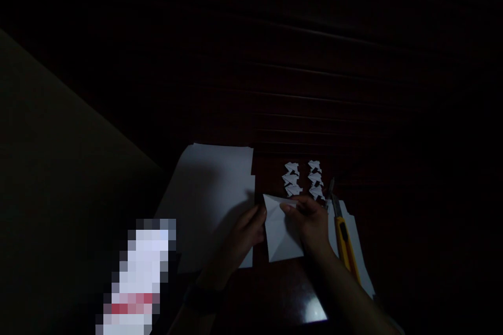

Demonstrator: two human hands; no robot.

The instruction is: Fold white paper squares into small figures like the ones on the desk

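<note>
A creased square of white paper (281, 235) is held up a little above the dark table. My right hand (314, 222) pinches its upper right part, with the thumb on the near face and the fingers behind. At the paper's left edge, my left hand (248, 225) has its fingers bent together against it; their tips are partly hidden. Beyond the square lie small folded white paper pieces in two groups, a left group (291, 179) and a right group (315, 180). A yellow utility knife (344, 243) lies beside my right hand.
Large white sheets (212, 183) are stacked on the left. More white paper (360, 251) lies under the knife at right. Near it is a dark, thin pointed tool (331, 187). A pixelated pale object (139, 272) is at lower left. The scene is very dim.
</note>
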